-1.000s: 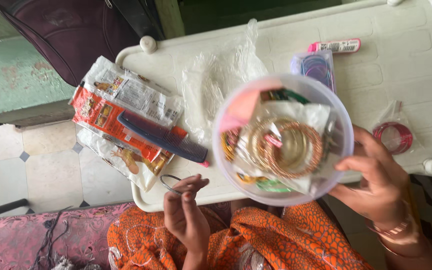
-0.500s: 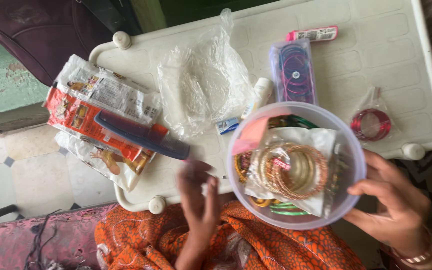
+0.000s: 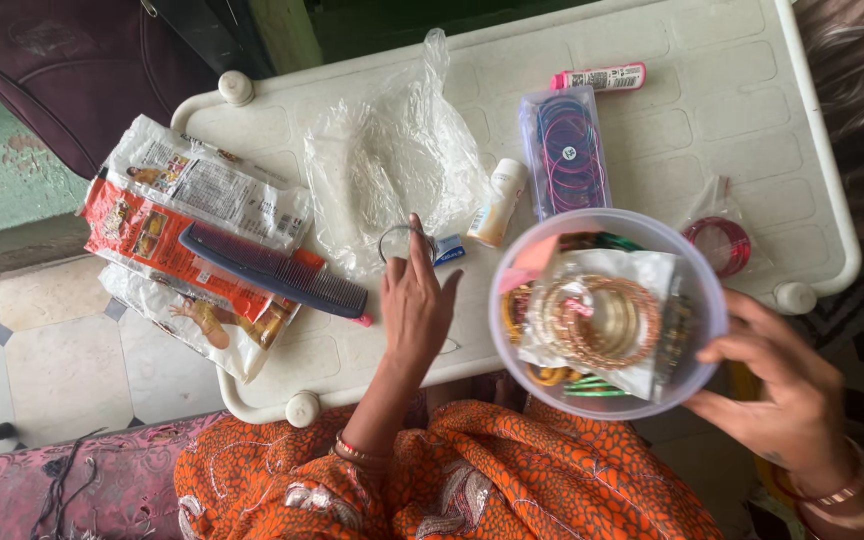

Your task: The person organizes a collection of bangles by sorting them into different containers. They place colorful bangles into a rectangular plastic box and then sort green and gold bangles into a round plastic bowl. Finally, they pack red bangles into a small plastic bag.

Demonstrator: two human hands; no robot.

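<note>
**A full bowl in one hand, a thin ring in the other**

My right hand (image 3: pixel 787 400) grips the rim of the clear plastic bowl (image 3: pixel 607 312) from the side. The bowl hangs past the near edge of the white surface (image 3: pixel 752 110), over my orange dress (image 3: pixel 512 490). I think it could tip, because I hold it on one side only and it is full. The smooth plastic might slide in my fingers. Then the packet of gold bangles (image 3: pixel 597 322) and the loose green and yellow ones under it could spill onto my lap or the floor.

My left hand (image 3: pixel 414 305) rests on the surface near the middle of the near edge. Its fingers pinch a thin ring (image 3: pixel 402 240), maybe wire or metal. It is so thin that it could slip out and roll off.

The crinkly clear bag (image 3: pixel 392 170) lies just past my fingertips. It is shiny and soft, and I could drag it along by mistake. The dark comb (image 3: pixel 272 272) is long with fine teeth and lies on glossy printed packets (image 3: pixel 187 235) at the left edge. Some of them stick out over that edge, so a bump could knock them down.

A small white bottle (image 3: pixel 500 205) lies near the bowl. A clear flat box of purple and blue bangles (image 3: pixel 567 150) sits toward the far edge. Red bangles in a little bag (image 3: pixel 722 240) lie near the right edge.
</note>
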